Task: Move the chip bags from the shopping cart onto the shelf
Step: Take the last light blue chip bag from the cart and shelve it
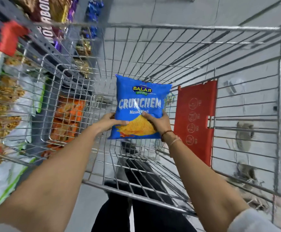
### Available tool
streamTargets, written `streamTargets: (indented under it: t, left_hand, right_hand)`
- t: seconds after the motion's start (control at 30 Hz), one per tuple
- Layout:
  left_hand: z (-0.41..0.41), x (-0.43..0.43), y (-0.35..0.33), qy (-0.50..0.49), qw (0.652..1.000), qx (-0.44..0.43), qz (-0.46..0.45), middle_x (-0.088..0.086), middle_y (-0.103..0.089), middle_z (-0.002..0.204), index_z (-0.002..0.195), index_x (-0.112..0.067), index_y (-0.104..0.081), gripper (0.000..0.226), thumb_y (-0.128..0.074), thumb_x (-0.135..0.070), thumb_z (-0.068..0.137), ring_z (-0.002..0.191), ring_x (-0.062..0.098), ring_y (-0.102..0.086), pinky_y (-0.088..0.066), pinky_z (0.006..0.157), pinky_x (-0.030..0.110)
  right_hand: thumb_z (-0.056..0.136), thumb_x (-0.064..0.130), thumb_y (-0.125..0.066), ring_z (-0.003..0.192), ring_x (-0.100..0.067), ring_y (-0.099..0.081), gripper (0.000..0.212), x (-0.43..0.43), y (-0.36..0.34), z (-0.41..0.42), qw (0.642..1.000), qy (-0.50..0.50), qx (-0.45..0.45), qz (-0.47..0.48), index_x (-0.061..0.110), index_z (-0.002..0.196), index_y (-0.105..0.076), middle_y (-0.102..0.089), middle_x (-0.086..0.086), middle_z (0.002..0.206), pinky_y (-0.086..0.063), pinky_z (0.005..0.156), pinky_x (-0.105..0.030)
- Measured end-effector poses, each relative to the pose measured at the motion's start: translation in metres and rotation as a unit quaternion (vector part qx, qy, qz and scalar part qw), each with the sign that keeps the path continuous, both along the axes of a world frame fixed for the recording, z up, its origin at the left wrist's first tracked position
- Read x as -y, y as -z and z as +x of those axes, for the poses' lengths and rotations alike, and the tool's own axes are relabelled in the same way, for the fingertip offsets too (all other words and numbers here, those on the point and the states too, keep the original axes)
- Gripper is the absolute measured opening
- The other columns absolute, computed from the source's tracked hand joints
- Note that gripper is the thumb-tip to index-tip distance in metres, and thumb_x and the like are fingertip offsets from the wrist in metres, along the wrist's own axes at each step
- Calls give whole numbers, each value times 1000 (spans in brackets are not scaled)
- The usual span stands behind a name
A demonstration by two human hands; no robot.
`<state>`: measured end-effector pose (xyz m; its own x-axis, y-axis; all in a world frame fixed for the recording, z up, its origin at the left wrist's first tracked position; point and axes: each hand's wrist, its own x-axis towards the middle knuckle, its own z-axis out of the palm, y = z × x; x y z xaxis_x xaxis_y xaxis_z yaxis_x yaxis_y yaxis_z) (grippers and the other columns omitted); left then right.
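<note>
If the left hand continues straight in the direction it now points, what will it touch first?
The left hand already holds the blue chip bag together with the right hand. It points forward and slightly right, so beyond the bag it would probably meet the cart's far wire wall, though depth is unclear.

A red plastic flap (195, 121) hangs beside grey floor tiles (169, 10) and black trousers (136, 215).

Both forearms are bare. The right wrist wears 2 thin thread bands (170, 136), one dark red, one pale. A light grey sleeve (250, 221) is pushed up near the right elbow. Dark trousers (136, 215) cover the legs below.
</note>
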<state>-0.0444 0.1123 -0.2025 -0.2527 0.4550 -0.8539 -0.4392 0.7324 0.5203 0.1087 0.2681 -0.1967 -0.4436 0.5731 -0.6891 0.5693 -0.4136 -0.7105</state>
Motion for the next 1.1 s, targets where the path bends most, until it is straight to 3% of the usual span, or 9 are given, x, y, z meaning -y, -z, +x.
streamTargets:
  t: [0.2, 0.3, 0.4, 0.53, 0.7, 0.77, 0.83, 0.97, 1.1]
  left_hand:
    - [-20, 15, -71, -98, 991, -43, 81, 12, -63, 120, 102, -19, -56, 42, -79, -14, 67, 95, 23, -66, -55, 80, 37]
    - [-30, 24, -115, -123, 983, -72, 117, 14, -63, 122, 112, -16, -54, 74, -87, -26, 46, 103, 30, -64, -51, 92, 46]
    - [-36, 35, -156, -131, 973, -94, 167, 8, -68, 116, 105, -23, -57, 73, -90, -33, 41, 93, 22, -69, -57, 77, 35]
    - [-36, 60, -223, -157, 951, -155, 218, -9, -75, 95, 99, -27, -60, 81, -89, -51, 27, 84, 13, -71, -57, 69, 27]
    - [-35, 111, -306, -198, 916, -258, 233, -1, -73, 108, 101, -31, -65, 69, -86, -52, 39, 88, 9, -71, -57, 68, 20]
    - [-33, 134, -338, -230, 895, -302, 237, 8, -69, 117, 105, -29, -63, 69, -85, -49, 42, 96, 19, -69, -56, 83, 34]
    - [-30, 157, -372, -250, 872, -344, 243, 7, -66, 119, 110, -23, -56, 66, -83, -44, 53, 98, 21, -66, -52, 89, 38]
    - [-20, 204, -449, -275, 803, -462, 258, -8, -68, 97, 95, -27, -58, 35, -78, -29, 65, 72, -6, -67, -51, 61, 10]
    - [3, 250, -523, -305, 725, -559, 261, -11, -67, 99, 106, -21, -58, 46, -80, -24, 66, 76, -7, -66, -51, 61, 7]
  right_hand:
    - [67, 18, -84, 91, -15, -69, 42, 2, -62, -34, 996, -8, -86, 34, 21, 102, -62, -71, 4, 99, -56, 68, -16]
    - [68, 18, -83, 92, -14, -70, 46, 7, -102, -50, 990, -18, -134, 40, 19, 108, -61, -71, -2, 106, -57, 78, -27]
    - [68, 17, -83, 78, 1, -71, 47, 13, -142, -64, 983, -24, -178, 50, 16, 110, -62, -72, 3, 99, -56, 65, -16]
    - [67, 21, -84, 78, -1, -71, 56, 30, -203, -80, 970, -47, -227, 67, 10, 117, -61, -73, 1, 100, -55, 61, -15]
    - [68, 18, -84, 72, 0, -72, 49, 66, -290, -103, 942, -105, -306, 87, 8, 112, -65, -74, 4, 93, -59, 61, -20]
    - [67, 22, -84, 75, -5, -73, 47, 84, -326, -112, 927, -132, -334, 112, 10, 109, -67, -76, 0, 95, -59, 63, -21]
    - [65, 28, -85, 87, -20, -74, 50, 104, -363, -121, 911, -158, -358, 130, 11, 109, -67, -76, -8, 101, -61, 73, -37]
    - [64, 27, -85, 84, -14, -74, 42, 144, -438, -138, 865, -197, -442, 136, 16, 101, -70, -78, 4, 89, -60, 72, -30]
    - [65, 24, -84, 72, -4, -72, 20, 188, -509, -148, 811, -236, -524, 110, 23, 81, -72, -77, 14, 74, -57, 62, -19]
